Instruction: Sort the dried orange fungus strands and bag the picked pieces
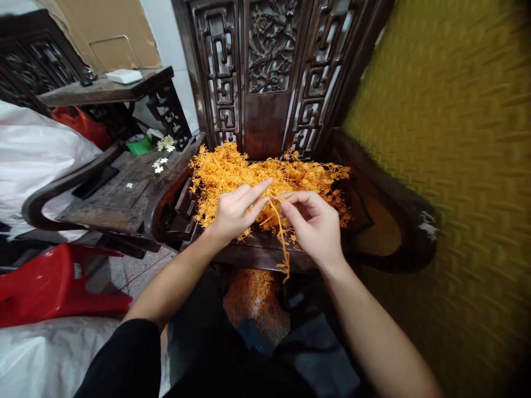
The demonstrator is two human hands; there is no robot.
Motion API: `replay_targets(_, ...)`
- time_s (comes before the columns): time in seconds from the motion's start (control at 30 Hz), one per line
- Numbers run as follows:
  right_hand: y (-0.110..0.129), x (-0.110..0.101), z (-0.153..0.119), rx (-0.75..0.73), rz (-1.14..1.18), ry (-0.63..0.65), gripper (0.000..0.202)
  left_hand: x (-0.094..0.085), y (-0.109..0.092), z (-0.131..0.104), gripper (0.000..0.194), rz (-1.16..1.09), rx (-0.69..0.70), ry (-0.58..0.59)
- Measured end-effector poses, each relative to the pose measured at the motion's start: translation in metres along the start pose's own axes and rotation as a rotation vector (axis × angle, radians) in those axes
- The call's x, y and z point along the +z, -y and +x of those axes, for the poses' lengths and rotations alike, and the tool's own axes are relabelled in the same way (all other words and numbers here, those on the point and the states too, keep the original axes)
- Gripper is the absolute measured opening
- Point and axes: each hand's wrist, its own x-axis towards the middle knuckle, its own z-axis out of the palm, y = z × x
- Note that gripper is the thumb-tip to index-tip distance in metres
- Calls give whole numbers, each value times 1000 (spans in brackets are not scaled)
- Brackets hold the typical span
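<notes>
Evidently we have an orange sprig between our two hands: the right hand pinches it between thumb and forefinger, while the left hand meets its upper end, forefinger stretched out and thumb just below, though we cannot tell whether that side grips. The sprig's lower end dangles between the hands, toward us, over the front edge of the dark wooden seat, perhaps so its thin branches hang clear. Just under and beyond both hands lies a heap of orange sprigs, likely set there for easy reach. Past the left hand, further left, a green roll rests near white blossoms. Straight beyond both hands rises a carved chair back, which probably keeps the heap from spilling over.
</notes>
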Motion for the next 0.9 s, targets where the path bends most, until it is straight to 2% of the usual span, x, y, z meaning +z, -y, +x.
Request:
replay_targets(0.13, 0, -2, 3, -240, -140, -41, 5, 0, -1, -1, 23, -66, 0, -33)
replay_targets(0.33, -1, 2, 2, -319, -53, -1, 10, 0, -6, 2, 15, -134, -103, -15)
replay_targets(0.4, -1, 2, 0, -338, -46, 15, 11, 1, -6, 2, 20, -164, -165, 41)
replay_targets(0.5, -1, 2, -4, -354, -77, 64, 12, 3, -4, 1, 26, -252, -227, 217)
replay_targets(0.6, -2, 2, -6, -248, 63, 98, 20, 4, -3, -1, 23, -280, -239, 332)
replay_targets(0.7, -5, 4, -2, -42, 279, 4, 21, 4, -5, -2, 21, -218, -223, 268)
replay_targets(0.77, -7, 5, 2, 119, 294, -12, 27, 4, -8, -3, 23, -163, -206, 243)
replay_targets(0.83, -10, 6, 6, 263, 297, 59, 35, 6, -10, -5, 26, -112, -189, 276)
replay_targets(0.9, -13, 6, 9, 343, 326, 129, 39, 7, -11, -6, 25, -98, -160, 312)
